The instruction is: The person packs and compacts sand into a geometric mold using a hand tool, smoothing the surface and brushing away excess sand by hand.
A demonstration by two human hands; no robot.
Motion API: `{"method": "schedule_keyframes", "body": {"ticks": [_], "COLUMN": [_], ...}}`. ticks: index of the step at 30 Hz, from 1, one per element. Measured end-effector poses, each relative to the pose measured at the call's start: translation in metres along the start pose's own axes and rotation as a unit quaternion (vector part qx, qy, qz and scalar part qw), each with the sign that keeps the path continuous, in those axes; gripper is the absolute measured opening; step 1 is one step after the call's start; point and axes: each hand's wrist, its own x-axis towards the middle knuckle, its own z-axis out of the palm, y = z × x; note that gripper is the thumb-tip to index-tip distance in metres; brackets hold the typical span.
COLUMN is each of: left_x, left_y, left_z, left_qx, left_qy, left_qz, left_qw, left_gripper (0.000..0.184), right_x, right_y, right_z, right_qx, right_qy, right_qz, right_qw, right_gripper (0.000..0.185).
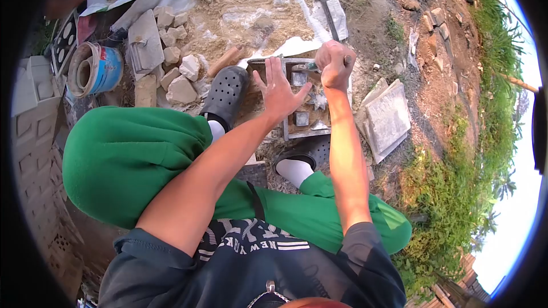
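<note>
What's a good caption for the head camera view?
Left hand spread over a mould frame, right hand gripping a wooden-handled tool, grey clogs close by.

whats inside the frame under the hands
Inside the frame, two square blocks and a star-shaped piece show. The left hand and right hand cover parts, so whatever lies beneath them is hidden.

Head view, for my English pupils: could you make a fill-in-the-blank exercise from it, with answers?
The hand tool at the block mould is in the ____ hand.
The trousers are ____.
The clogs are worn with ____ socks.
The blue bucket stands on the person's ____ side.

right; green; white; left
</note>
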Motion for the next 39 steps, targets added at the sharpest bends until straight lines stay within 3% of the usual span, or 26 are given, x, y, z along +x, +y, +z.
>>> {"method": "schedule_keyframes", "body": {"ticks": [2, 4, 7, 9, 10, 11, 12, 14, 15, 17, 20, 22, 23, 28, 31, 35, 38, 39], "left_x": [0.008, 0.007, 0.011, 0.014, 0.010, 0.010, 0.012, 0.016, 0.018, 0.026, 0.031, 0.030, 0.031, 0.033, 0.031, 0.032, 0.032, 0.032], "left_y": [0.001, -0.003, -0.005, -0.005, -0.005, -0.006, -0.009, -0.015, -0.012, -0.008, -0.006, -0.006, -0.007, 0.000, 0.001, -0.003, -0.002, 0.000], "left_z": [-0.006, -0.006, -0.005, -0.004, -0.003, -0.001, 0.002, 0.010, 0.010, 0.012, 0.020, 0.020, 0.022, 0.016, 0.017, 0.019, 0.017, 0.016], "left_qx": [0.028, 0.057, 0.065, 0.057, 0.049, 0.038, 0.038, -0.017, -0.041, -0.043, -0.044, -0.029, -0.012, -0.004, -0.047, -0.057, -0.052, -0.054], "left_qy": [-0.019, -0.037, -0.042, -0.031, -0.023, -0.019, -0.026, 0.009, 0.026, 0.023, 0.033, 0.036, 0.045, 0.022, 0.048, 0.044, 0.037, 0.033], "left_qz": [-0.020, -0.017, -0.005, -0.003, -0.004, 0.001, 0.003, -0.001, -0.018, -0.037, -0.051, -0.054, -0.050, -0.068, -0.065, -0.064, -0.064, -0.067], "left_qw": [0.999, 0.998, 0.997, 0.998, 0.999, 0.999, 0.999, 1.000, 0.999, 0.998, 0.997, 0.997, 0.998, 0.997, 0.996, 0.995, 0.996, 0.996], "left_gripper": [0.112, 0.112, 0.112, 0.112, 0.112, 0.101, 0.101, 0.082, 0.068, 0.066, 0.064, 0.063, 0.062, 0.057, 0.060, 0.060, 0.061, 0.061], "right_x": [-0.004, -0.003, 0.001, -0.002, -0.001, 0.001, 0.002, 0.004, 0.002, -0.002, -0.016, -0.015, -0.015, -0.026, -0.019, -0.029, -0.036, -0.028], "right_y": [-0.005, 0.019, 0.007, 0.001, 0.009, 0.022, 0.030, 0.005, -0.002, -0.016, -0.009, 0.006, 0.007, -0.009, 0.003, -0.032, 0.019, 0.002], "right_z": [0.003, 0.006, 0.003, 0.002, 0.000, -0.004, -0.009, -0.007, -0.011, -0.016, -0.026, -0.026, -0.036, -0.044, -0.057, -0.060, -0.065, -0.068], "right_qx": [0.024, -0.042, -0.019, 0.037, 0.036, -0.011, -0.058, -0.010, 0.014, 0.047, 0.077, -0.007, 0.035, 0.031, -0.134, -0.063, -0.109, -0.104], "right_qy": [-0.002, -0.009, -0.027, 0.005, 0.008, -0.005, -0.020, -0.018, 0.031, 0.125, 0.189, 0.171, 0.139, 0.165, 0.024, 0.009, 0.041, -0.034], "right_qz": [-0.057, 0.004, 0.036, -0.048, -0.045, -0.046, -0.048, -0.044, -0.048, -0.063, -0.083, -0.059, -0.059, -0.095, -0.034, -0.078, -0.043, -0.044], "right_qw": [0.998, 0.999, 0.999, 0.998, 0.998, 0.999, 0.997, 0.999, 0.998, 0.989, 0.975, 0.984, 0.988, 0.981, 0.990, 0.995, 0.992, 0.993], "right_gripper": [0.040, 0.039, 0.038, 0.039, 0.039, 0.040, 0.041, 0.042, 0.042, 0.043, 0.041, 0.041, 0.040, 0.039, 0.040, 0.039, 0.041, 0.043]}}
